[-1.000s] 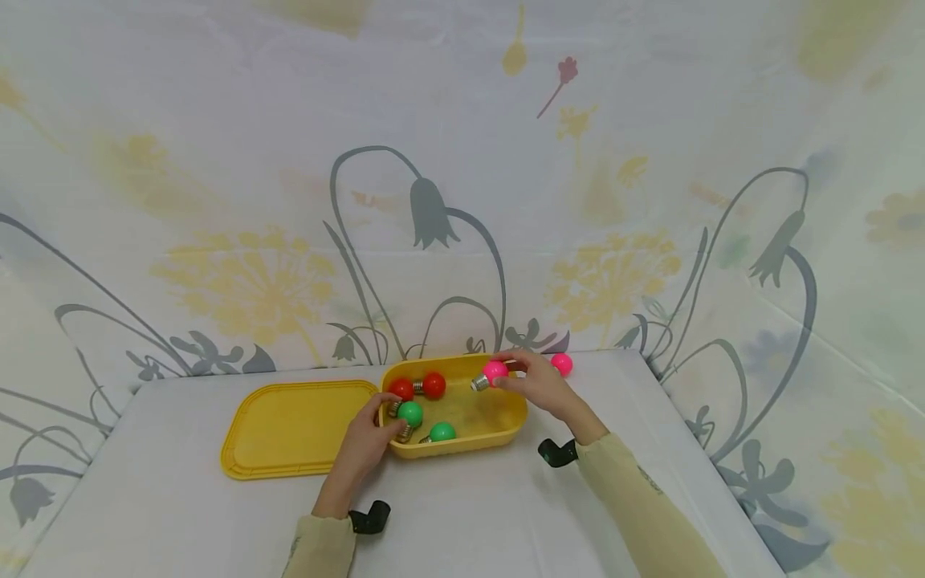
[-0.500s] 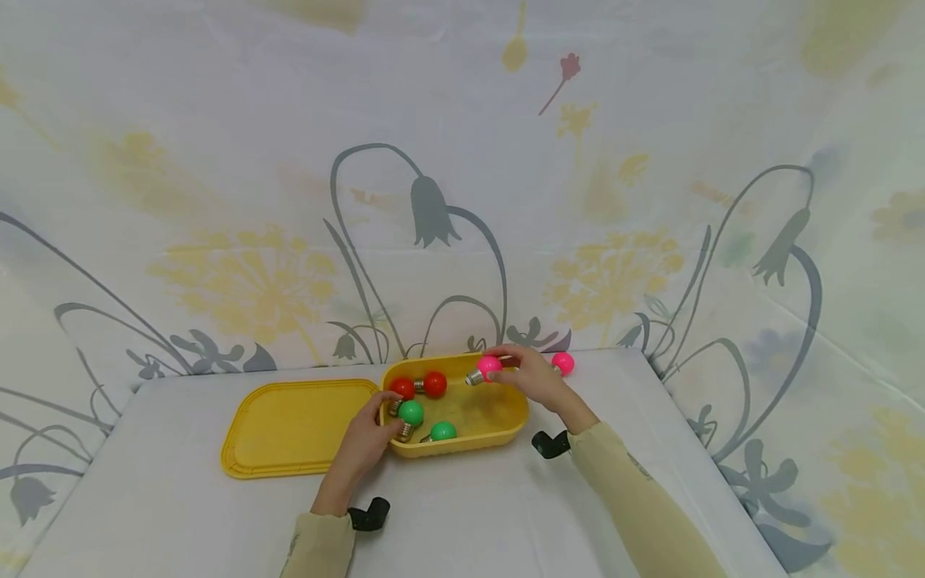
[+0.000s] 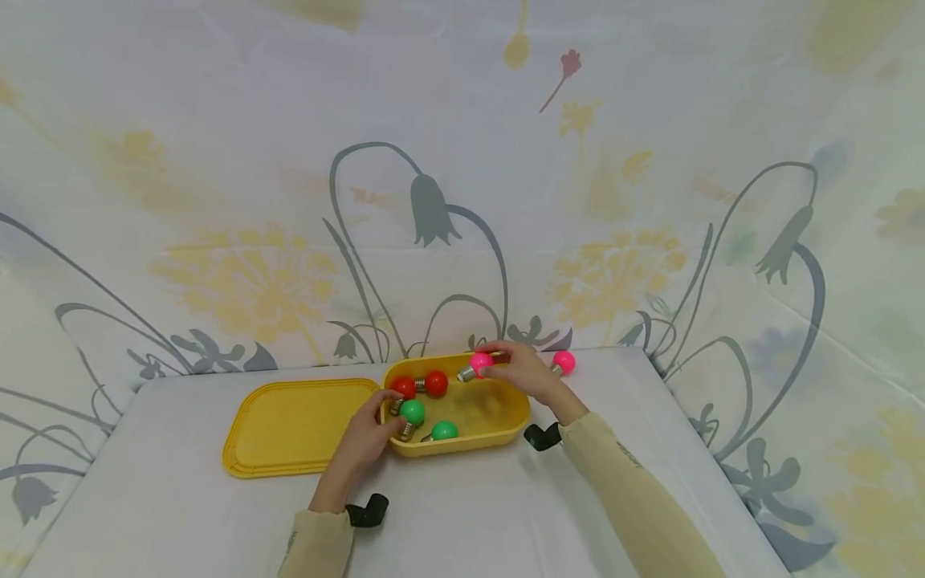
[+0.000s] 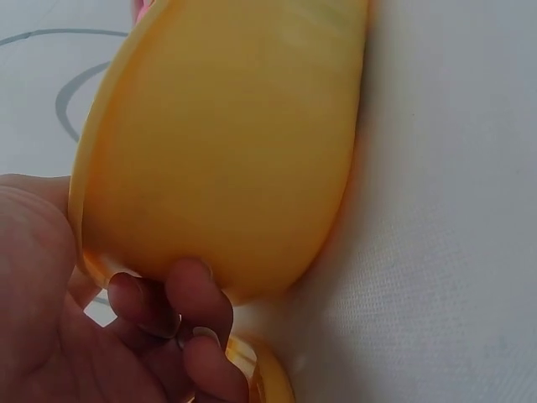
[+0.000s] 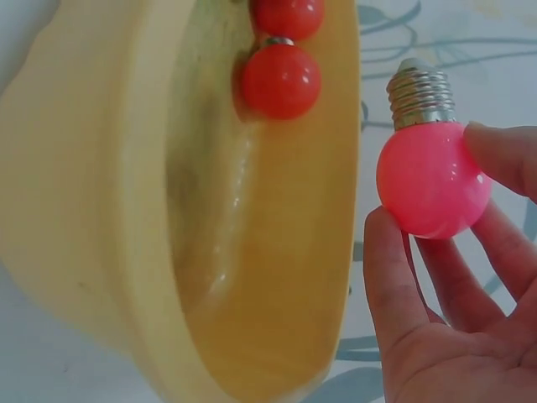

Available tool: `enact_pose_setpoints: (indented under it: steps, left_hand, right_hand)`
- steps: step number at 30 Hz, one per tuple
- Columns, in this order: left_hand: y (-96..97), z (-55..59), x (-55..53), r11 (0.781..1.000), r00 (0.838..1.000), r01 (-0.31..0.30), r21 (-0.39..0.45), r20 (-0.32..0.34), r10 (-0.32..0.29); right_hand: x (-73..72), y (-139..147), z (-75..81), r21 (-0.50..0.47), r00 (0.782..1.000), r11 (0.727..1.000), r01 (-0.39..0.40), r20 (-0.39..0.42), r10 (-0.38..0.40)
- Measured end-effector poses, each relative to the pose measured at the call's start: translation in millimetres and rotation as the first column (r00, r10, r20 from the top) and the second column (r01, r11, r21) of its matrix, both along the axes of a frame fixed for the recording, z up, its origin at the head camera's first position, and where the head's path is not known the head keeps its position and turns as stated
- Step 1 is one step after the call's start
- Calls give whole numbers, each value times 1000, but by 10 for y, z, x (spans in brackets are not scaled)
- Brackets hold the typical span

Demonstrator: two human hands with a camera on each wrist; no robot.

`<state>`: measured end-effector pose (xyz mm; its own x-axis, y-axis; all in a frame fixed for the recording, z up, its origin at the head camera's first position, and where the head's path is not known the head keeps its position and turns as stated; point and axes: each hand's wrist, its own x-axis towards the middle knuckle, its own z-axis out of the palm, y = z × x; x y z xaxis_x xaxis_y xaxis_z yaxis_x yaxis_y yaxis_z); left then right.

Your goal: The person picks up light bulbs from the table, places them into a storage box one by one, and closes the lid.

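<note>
My right hand (image 3: 526,371) pinches a pink light bulb (image 5: 432,180) by its round globe, above the far right part of a yellow plastic tub (image 3: 477,409). The bulb's silver screw base points left in the head view. My left hand (image 3: 364,437) grips the tub's left end, its thumb at the rim and its fingers bent against the outer wall (image 4: 218,151). Inside the tub lie two red bulbs, one nearer the middle (image 3: 437,383), and green bulbs, one by my left thumb (image 3: 412,412) and one near the front wall (image 3: 444,429). Some metal bases there are partly hidden.
A flat yellow lid (image 3: 303,429) lies left of the tub on the white tablecloth (image 3: 462,514). Another pink bulb (image 3: 564,362) lies on the table behind my right wrist. A flower-patterned cloth (image 3: 433,120) rises behind the table.
My right hand has moved slightly left and up in the head view, carrying the pink bulb farther over the tub. The left hand stays on the tub's end.
</note>
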<state>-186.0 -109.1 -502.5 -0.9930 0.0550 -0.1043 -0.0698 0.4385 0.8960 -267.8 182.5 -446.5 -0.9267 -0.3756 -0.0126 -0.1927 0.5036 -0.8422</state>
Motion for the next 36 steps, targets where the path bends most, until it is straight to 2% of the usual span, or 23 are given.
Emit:
enact_pose_setpoints:
  steps: [12, 20, 36]
  left_hand:
    - [-13, 24, -48, 1000, 1000, 13, -2, -9, -13]
    - [-3, 14, -29, 1000, 1000, 6, -8, -14, -6]
    - [16, -6, 3, 1000, 999, -21, 20, 30, 20]
  right_hand:
    - [-29, -90, 163, -13, 999, 999, -47, -15, 47]
    - [-123, -114, 75, -23, 997, 997, -75, 18, 76]
    - [-133, -173, -7, -18, 993, 996, -88, 73, 89]
